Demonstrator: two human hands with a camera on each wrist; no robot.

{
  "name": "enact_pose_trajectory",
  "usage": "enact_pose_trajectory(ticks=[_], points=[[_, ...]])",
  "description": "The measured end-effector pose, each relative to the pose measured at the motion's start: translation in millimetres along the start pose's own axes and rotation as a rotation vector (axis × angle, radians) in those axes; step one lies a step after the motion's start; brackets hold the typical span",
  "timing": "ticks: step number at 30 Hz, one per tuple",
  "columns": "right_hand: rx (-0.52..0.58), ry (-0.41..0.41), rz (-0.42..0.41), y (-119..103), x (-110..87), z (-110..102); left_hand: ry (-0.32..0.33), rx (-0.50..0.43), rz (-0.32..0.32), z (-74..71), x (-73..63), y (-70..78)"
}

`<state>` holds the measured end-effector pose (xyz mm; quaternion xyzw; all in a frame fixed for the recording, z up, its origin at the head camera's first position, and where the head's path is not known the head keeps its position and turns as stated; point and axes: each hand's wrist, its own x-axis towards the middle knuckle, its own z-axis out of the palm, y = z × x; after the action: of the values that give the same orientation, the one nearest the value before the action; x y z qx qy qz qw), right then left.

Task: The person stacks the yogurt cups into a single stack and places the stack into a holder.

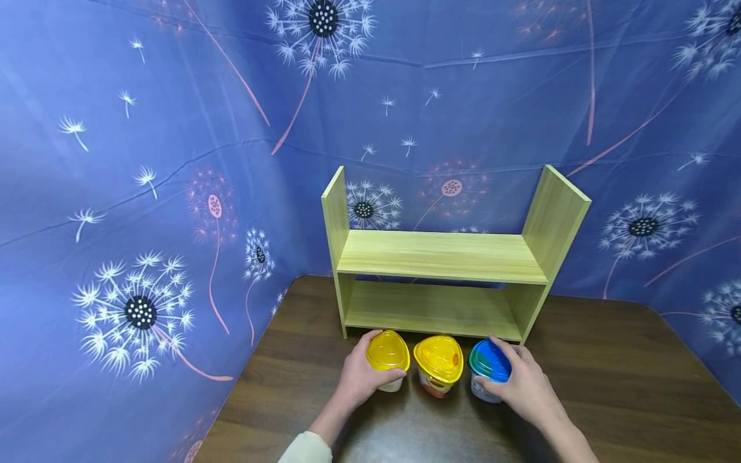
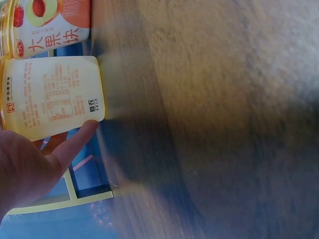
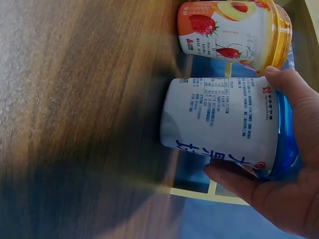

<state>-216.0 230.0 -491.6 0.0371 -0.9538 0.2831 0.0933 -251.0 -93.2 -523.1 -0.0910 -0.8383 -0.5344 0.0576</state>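
Observation:
Three lidded yogurt cups stand in a row on the table, in front of the shelf. My left hand (image 1: pixel 361 373) grips the left yellow-lidded yogurt cup (image 1: pixel 388 352), thumb in front and fingers round the far side; its pale printed wall (image 2: pixel 55 97) shows in the left wrist view. On the right, my right hand (image 1: pixel 528 387) holds the blue-lidded yogurt cup (image 3: pixel 219 119) between thumb and fingers near the lid. Between them the middle yellow-lidded yogurt cup (image 1: pixel 438 363), with strawberry and peach pictures on its side, stands untouched.
Just behind the cups is a two-tier light-wood shelf (image 1: pixel 440 257) with upright side panels. The dark brown wooden table (image 1: pixel 625 366) extends to both sides. A blue cloth (image 1: pixel 173 161) with dandelion prints hangs at the back and left.

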Motion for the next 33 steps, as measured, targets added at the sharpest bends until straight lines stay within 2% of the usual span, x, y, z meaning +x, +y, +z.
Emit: enact_pose_trajectory(ticks=[10,19,33], points=[[-0.075,0.042,0.021,2.0,1.0,-14.1,-0.008,0.000,-0.003,-0.8,0.6,2.1],[-0.085,0.058,0.033,-5.2,2.9,-29.3,-0.006,-0.004,-0.007,-0.2,1.1,-0.3],[-0.061,0.221,-0.056,-33.8,5.4,-48.6,-0.020,-0.012,-0.004,-0.2,1.8,-1.8]])
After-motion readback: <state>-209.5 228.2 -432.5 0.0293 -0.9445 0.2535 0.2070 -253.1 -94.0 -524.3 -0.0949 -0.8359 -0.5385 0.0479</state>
